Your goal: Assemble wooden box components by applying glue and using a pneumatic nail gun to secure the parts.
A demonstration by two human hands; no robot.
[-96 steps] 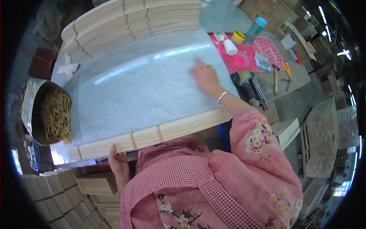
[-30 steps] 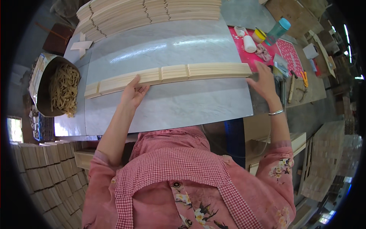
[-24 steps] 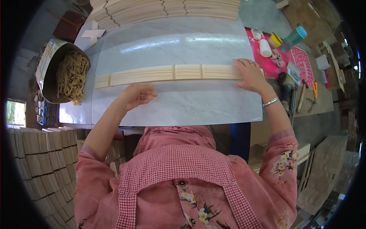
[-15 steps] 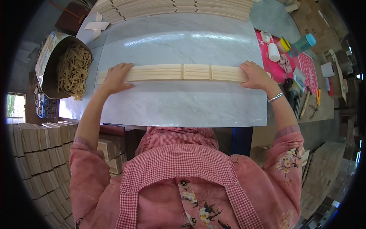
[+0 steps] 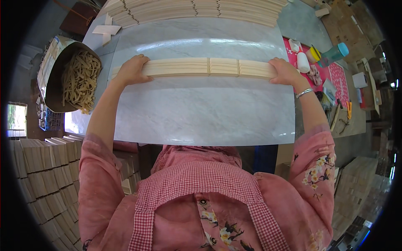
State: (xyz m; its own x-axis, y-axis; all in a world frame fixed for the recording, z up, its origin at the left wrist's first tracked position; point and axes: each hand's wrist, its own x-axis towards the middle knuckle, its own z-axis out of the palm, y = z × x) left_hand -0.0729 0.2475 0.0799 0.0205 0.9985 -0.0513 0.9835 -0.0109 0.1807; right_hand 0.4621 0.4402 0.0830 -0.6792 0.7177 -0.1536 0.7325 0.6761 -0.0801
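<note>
A long bundle of pale wooden slats [image 5: 180, 67], with two cross grooves right of its middle, lies crosswise over the grey marbled tabletop [image 5: 201, 111]. My left hand [image 5: 133, 70] grips it near its left end, fingers over the far edge and thumb along the near side. Close to the other end, my right hand [image 5: 284, 72] holds it the same way, a silver bangle on that wrist. Beyond, at the far edge, rests a big stack of similar grooved slats [image 5: 201, 10]. The undersides of the held slats are hidden.
A container of curled strips [image 5: 81, 79] stands left of the table. Crossed flat pieces [image 5: 107, 29] lie at the far left. On the right are a white bottle [image 5: 302, 62], a teal-lidded cup [image 5: 335, 54] and a hammer [image 5: 336, 115]. Wooden blocks [image 5: 46, 167] are stacked at lower left.
Both hands and the slat bundle have moved farther from my body, toward the large stack, and slightly right. The grip at both ends stays the same.
</note>
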